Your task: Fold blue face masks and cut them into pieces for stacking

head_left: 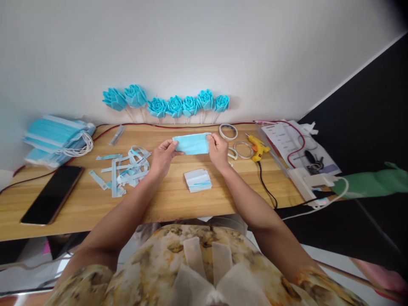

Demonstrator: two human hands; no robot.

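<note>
Stretched between both hands above the middle of the table is a blue rectangle of face mask fabric (pixel 191 144), with no ear loops showing. My left hand (pixel 163 156) pinches its left end, thumb on top. At the other end, my right hand (pixel 218 149) grips the right edge, also thumb on top. Below the hands lies a small stack of cut mask pieces (pixel 197 180), white and pale blue. A loose heap of cut mask strips (pixel 129 168) is spread to the left of my left hand.
Several blue fabric flowers on sticks (pixel 174 106) lean at the wall. Whole face masks (pixel 57 136) and a phone (pixel 52 195) lie left. Rightward are a tape roll (pixel 228 131), a wire coil (pixel 244 150), a yellow glue gun (pixel 257 147), papers (pixel 283 142), keys (pixel 314 162) and a power strip (pixel 304 187).
</note>
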